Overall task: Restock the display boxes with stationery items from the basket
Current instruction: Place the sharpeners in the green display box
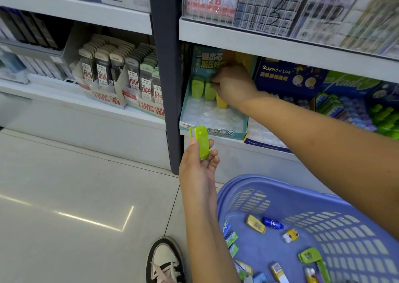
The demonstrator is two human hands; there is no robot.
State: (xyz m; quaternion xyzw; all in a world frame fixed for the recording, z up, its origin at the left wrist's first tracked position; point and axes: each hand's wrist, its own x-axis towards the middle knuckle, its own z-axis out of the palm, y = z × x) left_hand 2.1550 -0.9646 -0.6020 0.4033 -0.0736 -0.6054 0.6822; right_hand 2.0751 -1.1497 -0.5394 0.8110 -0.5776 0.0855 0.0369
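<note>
A teal display box [212,129] stands on the low shelf, its clear tray of round sockets mostly bare. Two green erasers [197,87] and a yellow one [222,104] stand at its back. My right hand [233,83] reaches into the box and pinches the top of the second green eraser [209,91]. My left hand [198,166] holds another green eraser [200,141] upright in front of the box. A purple basket [313,198] on the floor holds several loose stationery items.
A dark shelf post [167,77] stands left of the box. A blue display box [287,77] sits to its right, green packs [384,118] beyond. Pencil-lead boxes [121,75] fill the left shelf. My shoe [165,261] is on the tiled floor.
</note>
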